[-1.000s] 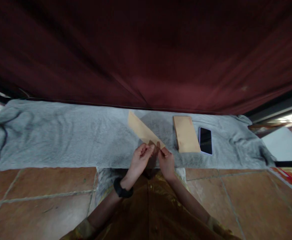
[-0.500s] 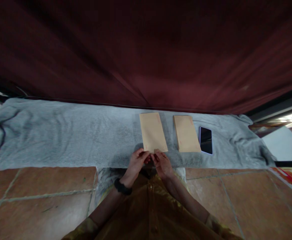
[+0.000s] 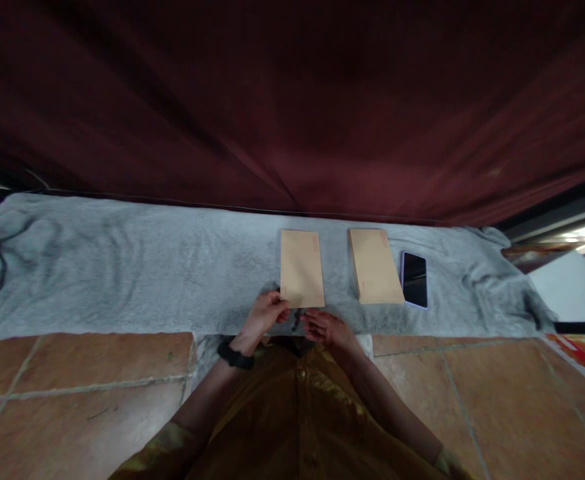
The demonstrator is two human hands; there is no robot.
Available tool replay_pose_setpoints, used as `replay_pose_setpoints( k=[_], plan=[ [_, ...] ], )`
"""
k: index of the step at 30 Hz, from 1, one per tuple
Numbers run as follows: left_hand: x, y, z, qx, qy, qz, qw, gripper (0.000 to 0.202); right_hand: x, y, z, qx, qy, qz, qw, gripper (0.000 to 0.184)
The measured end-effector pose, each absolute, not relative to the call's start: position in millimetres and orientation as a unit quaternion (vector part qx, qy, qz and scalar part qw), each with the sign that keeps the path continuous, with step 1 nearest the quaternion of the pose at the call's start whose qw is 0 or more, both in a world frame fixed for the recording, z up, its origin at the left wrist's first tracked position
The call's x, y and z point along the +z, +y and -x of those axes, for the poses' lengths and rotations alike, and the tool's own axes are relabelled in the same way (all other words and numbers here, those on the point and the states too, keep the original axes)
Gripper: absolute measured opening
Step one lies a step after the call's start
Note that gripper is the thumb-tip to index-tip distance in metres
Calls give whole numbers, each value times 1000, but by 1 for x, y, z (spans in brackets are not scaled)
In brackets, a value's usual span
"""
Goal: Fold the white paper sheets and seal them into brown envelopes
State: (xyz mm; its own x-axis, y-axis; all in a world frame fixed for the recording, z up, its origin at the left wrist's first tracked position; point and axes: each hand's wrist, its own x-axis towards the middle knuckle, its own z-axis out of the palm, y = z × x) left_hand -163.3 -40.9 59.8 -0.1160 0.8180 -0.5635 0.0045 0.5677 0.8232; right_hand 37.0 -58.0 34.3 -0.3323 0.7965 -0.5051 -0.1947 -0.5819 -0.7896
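A tan paper envelope (image 3: 302, 267) with small red print lies in front of me on the grey cloth. At its lower left corner, my left hand (image 3: 266, 313) pinches the paper between thumb and fingers. My right hand (image 3: 331, 329) is just below the envelope's near edge, fingers stretched out towards the left and nothing visible in them. Between the two hands a small dark patch (image 3: 296, 320) shows; I cannot make out what it is. To the right rests a stack of similar envelopes (image 3: 376, 267), slightly fanned at its left side.
A phone (image 3: 415, 280) with a pale purple edge lies right of the stack. The grey cloth (image 3: 182, 267) covers a long narrow surface. A dark red curtain (image 3: 292, 133) hangs behind it. A white panel (image 3: 569, 287) stands at the far right, above tiled floor (image 3: 412, 380).
The near end of the envelope has swung left, so it lies straighter. My hands have drawn apart: the left slid to the corner, the right came off the near edge and its fingers opened.
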Motion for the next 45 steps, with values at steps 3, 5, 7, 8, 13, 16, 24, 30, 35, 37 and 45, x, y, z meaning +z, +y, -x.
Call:
replay_pose_setpoints(
  k=[3,5,7,8,13,16,24,30,35,37,45],
  plan=[
    [60,-40,165,327,670,-327,580,26,35,-59,-43,641,-459,512,340,31],
    [61,-40,164,317,681,-338,567,25,38,-58,-43,487,-630,498,343,32],
    [61,-40,164,308,696,-353,545,21,42,-56,-41,339,-771,443,307,38],
    [61,-39,164,302,705,-360,531,20,43,-56,-39,284,-818,415,279,42],
    [63,-40,164,265,744,-395,469,30,40,-56,-33,135,-904,369,165,49],
    [68,-46,159,203,781,-464,365,34,35,-56,-35,113,-912,365,149,50],
    [69,-69,139,103,716,-687,64,22,36,-56,-38,114,-919,345,152,49],
    [41,-93,131,133,577,-805,43,46,29,-59,-39,104,-915,358,153,49],
    [22,-105,143,125,559,-820,15,52,26,-61,-44,94,-915,360,157,53],
    [19,-107,147,123,560,-820,11,56,26,-61,-45,90,-914,362,159,52],
    [22,-110,149,120,560,-820,2,63,22,-62,-53,100,-907,375,162,52]
  ],
)
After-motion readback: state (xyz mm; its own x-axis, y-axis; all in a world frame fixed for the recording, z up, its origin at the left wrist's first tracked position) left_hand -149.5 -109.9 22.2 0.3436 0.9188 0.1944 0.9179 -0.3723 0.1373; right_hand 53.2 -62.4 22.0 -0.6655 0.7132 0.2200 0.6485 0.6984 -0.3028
